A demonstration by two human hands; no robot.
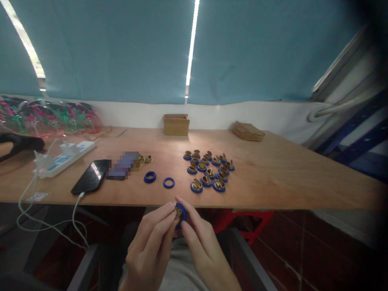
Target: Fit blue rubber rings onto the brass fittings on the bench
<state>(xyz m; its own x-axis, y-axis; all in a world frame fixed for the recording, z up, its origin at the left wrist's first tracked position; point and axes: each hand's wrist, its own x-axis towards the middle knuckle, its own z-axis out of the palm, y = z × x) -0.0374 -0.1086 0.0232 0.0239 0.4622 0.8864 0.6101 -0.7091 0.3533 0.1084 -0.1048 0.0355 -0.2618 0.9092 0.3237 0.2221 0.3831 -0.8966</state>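
Just in front of the table edge, my two hands meet around a small gold metal fitting (178, 213) with a blue ring (184, 211) about it. My left hand (151, 238) pinches the gold part from the left. The fingers of my right hand (203, 242) close on the blue ring from the right. Fingertips partly hide the piece. On the table ahead lie a loose blue ring (169, 187) and what looks like a small stack of blue rings (150, 180). Several gold fittings with blue rings (197, 186) are grouped to the right; a few bare gold fittings (148, 159) sit farther left.
Left on the table are a cabled black phone (91, 176), a second phone (123, 165), a power strip (68, 158) and bagged plastic bottles (51, 119). A cardboard box (176, 125) and flattened brown packaging (248, 131) stand at the back. A red stool (257, 226) is below.
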